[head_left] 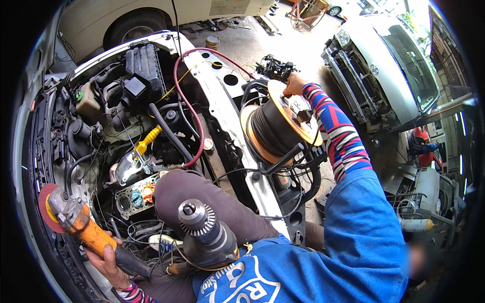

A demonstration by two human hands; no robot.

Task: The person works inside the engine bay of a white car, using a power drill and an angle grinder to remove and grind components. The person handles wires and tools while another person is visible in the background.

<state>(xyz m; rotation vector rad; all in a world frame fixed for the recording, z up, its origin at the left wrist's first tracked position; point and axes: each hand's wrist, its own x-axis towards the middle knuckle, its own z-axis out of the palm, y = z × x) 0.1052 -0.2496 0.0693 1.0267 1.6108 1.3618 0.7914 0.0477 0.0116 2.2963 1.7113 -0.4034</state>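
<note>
Two cars fill most of the view: a white car with its bonnet off [212,86], whose open engine bay [116,116] spreads across the left and middle, and a silver car with its front bumper removed [384,65] standing well apart at the upper right on the concrete floor [252,45]. Next in size comes the person's blue work shirt [328,252], filling the lower right, with a knee in dark brown trousers [202,197] raised over the edge of the engine bay.

An orange cable reel wound with black cord [278,126] sits on the white front panel of the open car, just right of the engine. The right arm, in a red, blue and white striped sleeve [338,131], stretches up and away from the body, bent a little at the elbow, and the right hand [294,83] rests on the top rim of the reel with its fingers curled together over the flange.

A grey electric drill with a steel chuck [204,232] lies against the knee and the shirt, chuck pointing up toward the camera, with neither hand on it.

At the lower left, the left hand [108,257] comes up from the bottom edge, palm turned upward, fingers clamped around the black rear handle of an orange angle grinder with a red sanding disc [70,217]. The grinder points up and to the left, its disc near the left wing of the white car, beside the engine. A red hose [189,111] loops over the engine, and a yellow-handled part [149,139] lies among the black pipes.
</note>
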